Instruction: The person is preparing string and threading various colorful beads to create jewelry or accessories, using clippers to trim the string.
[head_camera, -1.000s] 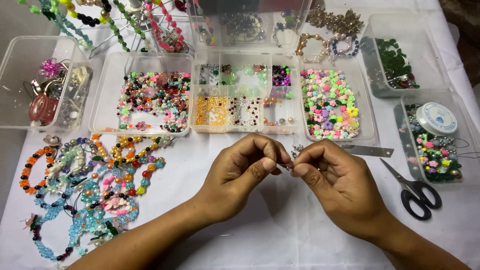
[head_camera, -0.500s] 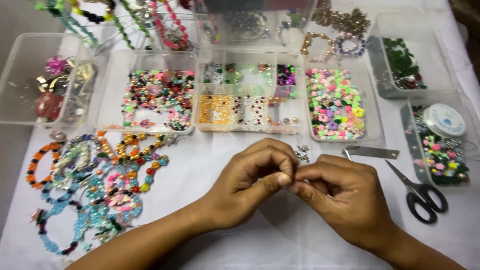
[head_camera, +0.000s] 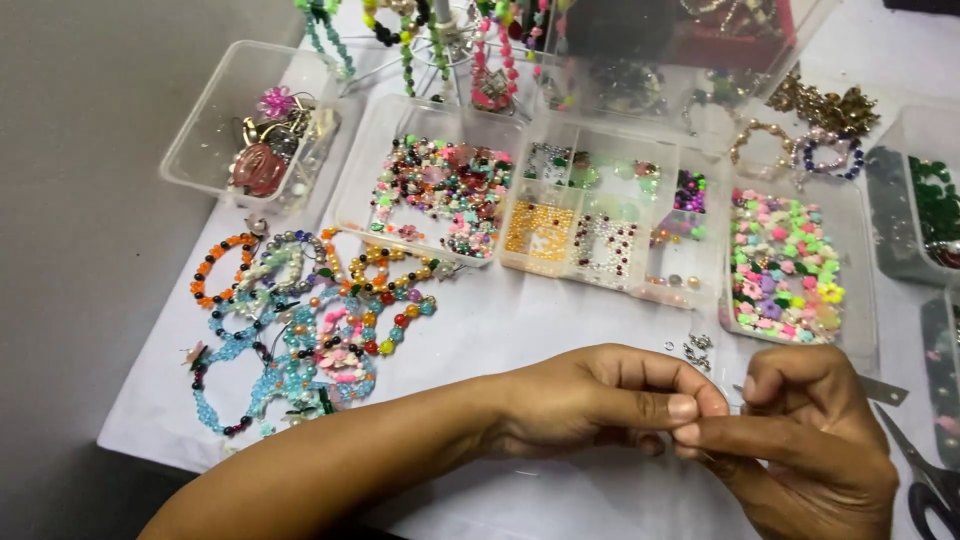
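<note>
Both hands meet low on the white cloth, fingertips pinched together. The left hand presses thumb and forefinger shut on something very small, and the right hand closes its fingertips against the same spot; what sits between them is too tiny and too hidden to name, though a thin clear thread may run there. Just above the fingertips lie a few small metal findings loose on the cloth. Beyond them stand the tray of flower beads, the divided box and the tray of mixed beads; finished bracelets lie in a heap to the left, scissors at the right edge. Work this fine seems best done with a firm, steady pinch, wrists resting on the cloth and the piece held low over it, so that anything dropped stays near.
</note>
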